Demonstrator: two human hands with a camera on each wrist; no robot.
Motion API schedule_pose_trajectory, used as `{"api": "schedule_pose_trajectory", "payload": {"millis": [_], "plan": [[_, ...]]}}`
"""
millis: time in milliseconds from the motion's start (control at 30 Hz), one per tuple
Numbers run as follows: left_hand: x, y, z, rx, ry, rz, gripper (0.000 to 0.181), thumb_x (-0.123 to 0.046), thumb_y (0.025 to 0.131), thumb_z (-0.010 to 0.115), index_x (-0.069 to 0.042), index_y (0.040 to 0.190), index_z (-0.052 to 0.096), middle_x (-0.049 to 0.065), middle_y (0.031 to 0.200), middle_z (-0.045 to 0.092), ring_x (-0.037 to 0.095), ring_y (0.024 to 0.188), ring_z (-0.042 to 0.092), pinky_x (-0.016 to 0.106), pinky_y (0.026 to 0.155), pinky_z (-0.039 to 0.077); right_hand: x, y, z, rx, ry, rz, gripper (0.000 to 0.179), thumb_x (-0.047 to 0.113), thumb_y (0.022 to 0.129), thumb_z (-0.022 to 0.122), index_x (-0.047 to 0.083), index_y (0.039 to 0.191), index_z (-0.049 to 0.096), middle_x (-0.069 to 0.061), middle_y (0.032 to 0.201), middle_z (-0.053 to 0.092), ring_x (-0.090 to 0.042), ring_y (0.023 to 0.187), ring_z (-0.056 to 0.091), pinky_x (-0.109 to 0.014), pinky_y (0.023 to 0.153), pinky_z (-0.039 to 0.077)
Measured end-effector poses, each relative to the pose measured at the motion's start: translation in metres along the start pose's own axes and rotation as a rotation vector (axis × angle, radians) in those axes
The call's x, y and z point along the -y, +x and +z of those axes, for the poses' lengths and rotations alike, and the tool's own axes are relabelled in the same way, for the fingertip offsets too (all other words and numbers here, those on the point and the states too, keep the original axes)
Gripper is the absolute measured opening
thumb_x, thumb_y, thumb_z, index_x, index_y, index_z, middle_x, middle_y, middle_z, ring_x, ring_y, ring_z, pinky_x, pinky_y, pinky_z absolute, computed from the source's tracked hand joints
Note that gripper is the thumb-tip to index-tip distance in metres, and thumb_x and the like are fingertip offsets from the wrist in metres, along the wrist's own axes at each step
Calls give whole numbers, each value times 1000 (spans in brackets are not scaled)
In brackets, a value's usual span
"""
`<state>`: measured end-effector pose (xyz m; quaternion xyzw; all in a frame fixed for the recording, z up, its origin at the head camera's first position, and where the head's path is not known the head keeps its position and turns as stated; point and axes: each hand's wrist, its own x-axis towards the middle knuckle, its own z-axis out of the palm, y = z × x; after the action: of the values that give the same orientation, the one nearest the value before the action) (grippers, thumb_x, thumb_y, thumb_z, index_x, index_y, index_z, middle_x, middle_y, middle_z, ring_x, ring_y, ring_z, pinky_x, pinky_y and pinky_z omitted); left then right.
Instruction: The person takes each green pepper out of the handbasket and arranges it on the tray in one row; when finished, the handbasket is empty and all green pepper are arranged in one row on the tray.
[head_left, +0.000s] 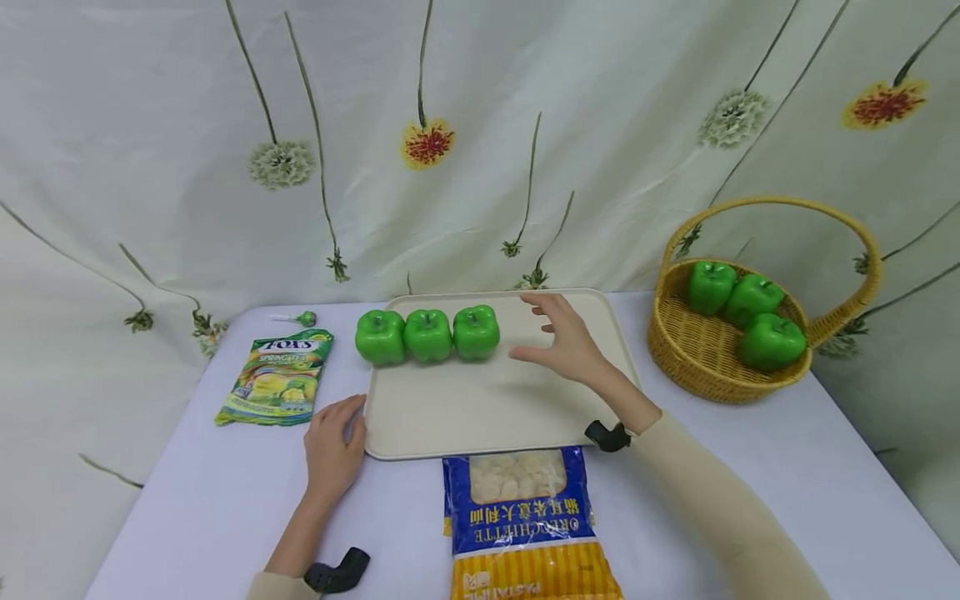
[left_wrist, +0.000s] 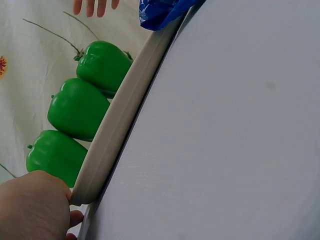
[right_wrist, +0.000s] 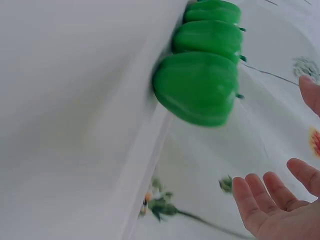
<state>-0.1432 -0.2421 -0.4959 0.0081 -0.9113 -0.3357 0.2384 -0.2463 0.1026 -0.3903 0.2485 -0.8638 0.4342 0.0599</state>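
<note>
Right hand (head_left: 562, 337): fingers spread, released, above tray (head_left: 480, 408) | 3 peppers (head_left: 428, 335): row at tray's far side, just left of right fingers | left hand (head_left: 333, 446): fingers unclenched, touching tray's left edge

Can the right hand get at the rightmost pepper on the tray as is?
Likely yes: the right hand is empty, facing that pepper, with only bare tray between them.

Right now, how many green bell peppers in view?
6: three green bell peppers in a row, far left on the beige rectangular tray; three in the tan wicker basket, two behind, one nearer.
</note>
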Motion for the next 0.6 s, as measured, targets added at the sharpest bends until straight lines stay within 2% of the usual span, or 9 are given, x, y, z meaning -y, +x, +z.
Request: {"api": "schedule_pose_trajectory", "payload": {"millis": [133,300,400,467,533,600], "plan": [[2,-1,1,0,4,-2,31,0,91,55,1,121,65,23,124,64,44,118,49,64,98,31,-10,-29,-34,-71,-2,-1,77,16,77,83,4,142,45,-19,139,47,-36,125,50,-52,98,48],[3,-1,2,4,3,-3,32,0,91,55,2,121,64,23,125,64,44,118,49,64,97,31,-30,-64,-83,-220,-108,46,73,8,76,83,-3,138,47,-25,132,49,-40,121,52,-53,94,50],[1,-1,3,13,-2,-8,32,0,92,54,2,122,64,23,125,63,44,119,48,65,98,30,-42,-83,-116,-315,-159,129,71,11,78,82,-3,139,47,-24,133,48,-38,120,50,-32,94,52],[0,-1,2,20,-5,-14,32,0,92,54,2,122,64,24,126,63,44,119,48,65,98,30,-49,-92,-136,-378,-185,191,72,14,80,80,0,141,45,-22,135,47,-34,120,49,-17,91,47],[-1,-1,1,26,-7,-20,32,0,92,54,2,122,64,24,126,63,44,120,47,65,99,29,-55,-100,-155,-450,-208,246,72,18,82,79,2,143,45,-21,135,46,-21,116,49,-9,85,40],[-2,-1,1,32,-8,-25,32,0,92,54,2,122,63,24,127,62,44,121,47,65,99,29,-61,-107,-172,-539,-228,294,71,20,83,79,4,143,45,-19,135,46,-5,110,46,-9,83,38]]}}
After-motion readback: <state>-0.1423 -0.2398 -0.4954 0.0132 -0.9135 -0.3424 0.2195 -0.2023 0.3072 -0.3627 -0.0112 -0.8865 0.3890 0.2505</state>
